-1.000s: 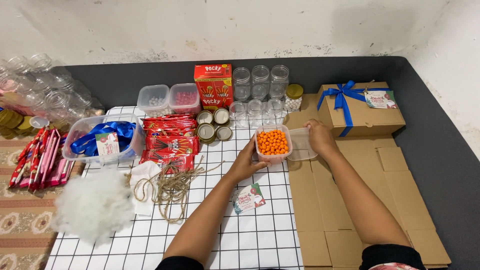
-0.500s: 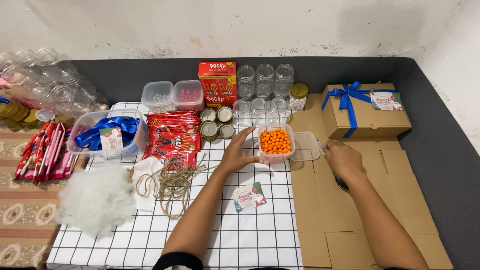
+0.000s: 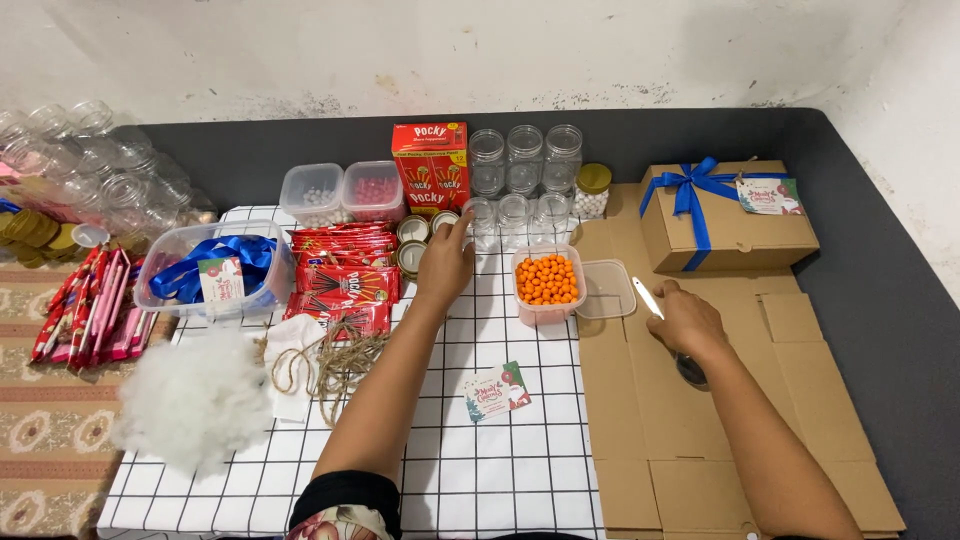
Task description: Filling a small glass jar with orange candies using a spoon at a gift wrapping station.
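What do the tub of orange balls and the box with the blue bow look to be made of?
The tub looks like clear, slightly frosted plastic: the orange balls show through its wall. The box looks like plain matte brown cardboard, like the flattened sheets beside it; its bow looks like glossy satin ribbon.

The left hand [image 3: 445,268] reaches among clear glass jars [image 3: 527,160] and small gold metal lids [image 3: 412,229], far on a smooth white grid-printed cloth [image 3: 500,460]. The right hand [image 3: 685,322] holds a glossy white plastic spoon [image 3: 648,298] over matt brown flattened cardboard [image 3: 700,440]. Left lie fluffy white stuffing [image 3: 190,400], rough jute twine [image 3: 330,360] and shiny red foil packets [image 3: 345,282].
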